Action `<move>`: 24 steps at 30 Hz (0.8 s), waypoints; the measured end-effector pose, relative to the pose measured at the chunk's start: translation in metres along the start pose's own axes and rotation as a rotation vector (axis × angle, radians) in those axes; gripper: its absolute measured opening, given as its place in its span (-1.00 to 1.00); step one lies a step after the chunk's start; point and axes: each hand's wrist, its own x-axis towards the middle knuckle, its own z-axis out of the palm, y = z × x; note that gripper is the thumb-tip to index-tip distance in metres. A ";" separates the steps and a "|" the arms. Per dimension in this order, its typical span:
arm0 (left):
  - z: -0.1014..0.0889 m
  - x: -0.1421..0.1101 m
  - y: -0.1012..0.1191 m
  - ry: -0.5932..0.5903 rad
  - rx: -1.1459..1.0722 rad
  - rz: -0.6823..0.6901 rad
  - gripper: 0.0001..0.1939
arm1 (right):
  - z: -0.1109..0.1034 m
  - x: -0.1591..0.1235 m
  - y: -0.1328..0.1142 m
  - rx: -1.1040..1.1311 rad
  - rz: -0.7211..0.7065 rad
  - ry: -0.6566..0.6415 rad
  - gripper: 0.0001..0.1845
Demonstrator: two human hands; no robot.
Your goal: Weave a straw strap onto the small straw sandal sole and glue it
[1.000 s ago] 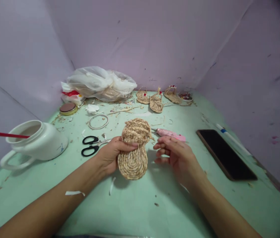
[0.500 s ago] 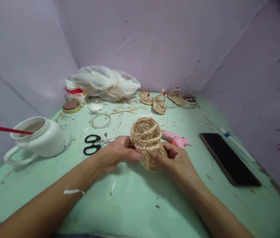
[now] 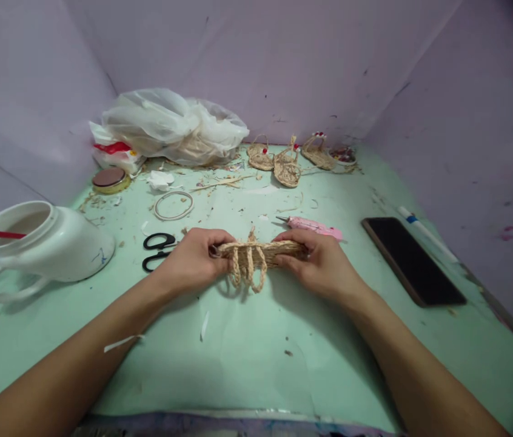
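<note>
A small woven straw slipper (image 3: 263, 250) is held edge-on above the table, its braided strap loops hanging down on the near side. My left hand (image 3: 199, 255) grips the slipper's left end between thumb and fingers. At the other end, my right hand (image 3: 315, 258) pinches the sole, thumb below and fingers on top. Just beyond my right hand lies a pink hot glue gun (image 3: 311, 227), its nozzle pointing left. Black-handled scissors (image 3: 159, 241) lie beside my left hand, which covers their blades.
A white pot (image 3: 74, 243) with a red stick in it lies tipped at left. To the right are a phone (image 3: 413, 261) and a pen (image 3: 427, 233). Along the back sit a plastic bag (image 3: 174, 127), several woven slippers (image 3: 286, 170) and a bead dish (image 3: 342, 155).
Both hands have turned the slipper from showing its woven face upright to lying level, edge-on, with the straps hanging down. The view has shifted slightly, and the glue gun shows more fully.
</note>
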 end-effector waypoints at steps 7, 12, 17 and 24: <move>0.005 -0.007 -0.006 0.052 0.528 0.128 -0.90 | 0.006 -0.006 -0.021 -0.607 -0.387 0.010 -0.87; 0.007 -0.008 -0.009 0.063 0.594 0.171 -0.90 | 0.013 -0.003 -0.028 -0.701 -0.338 -0.058 -0.87; 0.009 -0.007 -0.008 0.028 0.620 0.175 -0.88 | 0.017 -0.001 -0.032 -0.773 -0.281 -0.144 -0.82; -0.004 -0.007 -0.004 -0.113 0.592 0.156 -0.85 | 0.016 0.004 -0.038 -0.809 -0.284 -0.187 -0.83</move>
